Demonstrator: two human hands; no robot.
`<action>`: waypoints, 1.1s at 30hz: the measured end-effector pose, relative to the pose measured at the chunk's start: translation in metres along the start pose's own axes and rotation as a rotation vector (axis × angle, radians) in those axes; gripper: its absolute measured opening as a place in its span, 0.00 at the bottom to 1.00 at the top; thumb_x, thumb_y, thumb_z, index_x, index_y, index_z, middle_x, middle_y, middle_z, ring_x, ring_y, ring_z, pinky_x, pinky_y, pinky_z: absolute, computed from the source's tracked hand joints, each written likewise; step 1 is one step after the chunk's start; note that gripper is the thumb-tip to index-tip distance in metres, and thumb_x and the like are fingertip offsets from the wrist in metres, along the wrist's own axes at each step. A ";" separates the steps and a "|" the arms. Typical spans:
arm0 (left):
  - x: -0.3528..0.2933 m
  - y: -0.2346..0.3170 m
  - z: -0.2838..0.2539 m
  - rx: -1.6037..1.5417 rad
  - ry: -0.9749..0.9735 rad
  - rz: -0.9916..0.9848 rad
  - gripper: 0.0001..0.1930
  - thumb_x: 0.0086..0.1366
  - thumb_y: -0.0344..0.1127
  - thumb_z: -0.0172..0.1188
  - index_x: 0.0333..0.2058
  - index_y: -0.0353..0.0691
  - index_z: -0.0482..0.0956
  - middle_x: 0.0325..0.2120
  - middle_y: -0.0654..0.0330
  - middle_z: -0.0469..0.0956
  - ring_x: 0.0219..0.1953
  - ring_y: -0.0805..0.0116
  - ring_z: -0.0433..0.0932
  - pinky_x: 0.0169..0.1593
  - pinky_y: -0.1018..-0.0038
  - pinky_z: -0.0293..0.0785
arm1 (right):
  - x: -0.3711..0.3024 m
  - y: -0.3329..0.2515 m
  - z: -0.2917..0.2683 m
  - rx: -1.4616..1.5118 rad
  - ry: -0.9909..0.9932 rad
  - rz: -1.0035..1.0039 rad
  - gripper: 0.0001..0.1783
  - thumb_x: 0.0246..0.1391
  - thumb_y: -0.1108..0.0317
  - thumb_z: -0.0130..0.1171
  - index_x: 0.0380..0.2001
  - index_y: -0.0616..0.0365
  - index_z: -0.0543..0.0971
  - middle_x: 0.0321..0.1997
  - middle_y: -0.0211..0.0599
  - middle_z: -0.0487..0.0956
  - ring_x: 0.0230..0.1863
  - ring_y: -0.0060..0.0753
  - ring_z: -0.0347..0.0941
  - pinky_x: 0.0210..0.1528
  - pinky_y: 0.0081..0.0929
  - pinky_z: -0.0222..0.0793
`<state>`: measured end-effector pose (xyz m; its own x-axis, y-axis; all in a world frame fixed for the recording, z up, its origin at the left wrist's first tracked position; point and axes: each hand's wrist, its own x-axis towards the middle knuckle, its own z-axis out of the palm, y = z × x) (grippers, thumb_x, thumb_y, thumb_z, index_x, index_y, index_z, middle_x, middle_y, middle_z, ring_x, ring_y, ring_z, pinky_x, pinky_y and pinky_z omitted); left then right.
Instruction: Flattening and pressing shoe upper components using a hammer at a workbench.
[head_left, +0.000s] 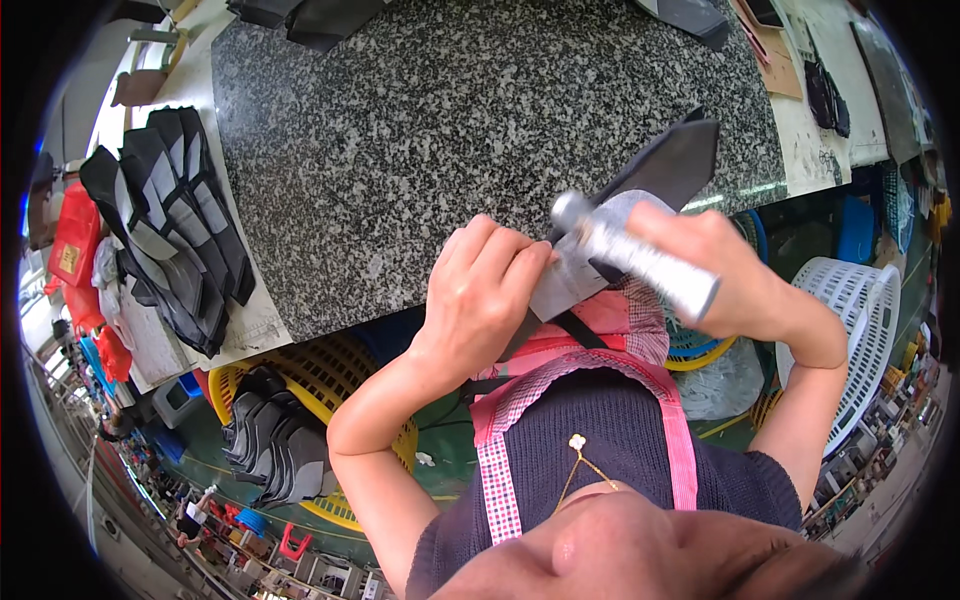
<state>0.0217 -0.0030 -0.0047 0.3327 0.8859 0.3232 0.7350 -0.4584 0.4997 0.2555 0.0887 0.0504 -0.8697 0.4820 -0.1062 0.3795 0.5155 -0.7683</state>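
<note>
My left hand (478, 295) is closed at the near edge of the granite slab (420, 160), its fingers pinching a black and grey flat piece (665, 165) that looks like a shoe-upper part. The piece lies slantwise over the slab's edge, its black end pointing to the far right and its grey end hanging toward my apron. Closed in my right hand (715, 265) is a hammer (650, 268) with a shiny silver metal head, held over the piece beside my left fingers. The hammer's handle is mostly hidden by my hand; whether its head touches the piece, I cannot tell.
Overlapping black and grey pieces (175, 225) lie left of the slab. Below them, a yellow basket (345, 375) holds more such pieces (275, 440). A white basket (850, 320) stands at the right. Dark pieces (325, 18) rest along the slab's far edge.
</note>
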 end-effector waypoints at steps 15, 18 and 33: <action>0.042 0.013 0.022 0.010 0.022 -0.038 0.11 0.51 0.26 0.67 0.35 0.34 0.82 0.28 0.59 0.76 0.32 0.61 0.74 0.36 0.67 0.73 | -0.011 0.005 -0.025 0.079 0.353 0.259 0.11 0.64 0.71 0.52 0.46 0.64 0.77 0.30 0.52 0.77 0.30 0.53 0.75 0.34 0.37 0.71; 0.038 0.013 0.027 0.170 0.055 0.121 0.11 0.50 0.29 0.58 0.34 0.32 0.78 0.28 0.55 0.73 0.35 0.60 0.72 0.35 0.69 0.69 | -0.012 0.001 -0.023 0.093 0.305 0.273 0.12 0.63 0.71 0.52 0.47 0.63 0.77 0.31 0.53 0.78 0.32 0.54 0.77 0.35 0.39 0.72; 0.021 0.003 0.006 -0.036 -0.008 0.002 0.12 0.51 0.29 0.64 0.36 0.37 0.83 0.30 0.61 0.76 0.35 0.61 0.73 0.36 0.67 0.69 | -0.013 0.001 -0.006 -0.008 -0.049 0.215 0.10 0.51 0.75 0.54 0.38 0.65 0.70 0.31 0.52 0.76 0.32 0.62 0.76 0.31 0.46 0.72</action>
<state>0.0345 0.0145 -0.0018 0.3386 0.8856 0.3179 0.7127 -0.4620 0.5279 0.2687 0.0872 0.0542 -0.7829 0.5463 -0.2977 0.5602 0.4108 -0.7194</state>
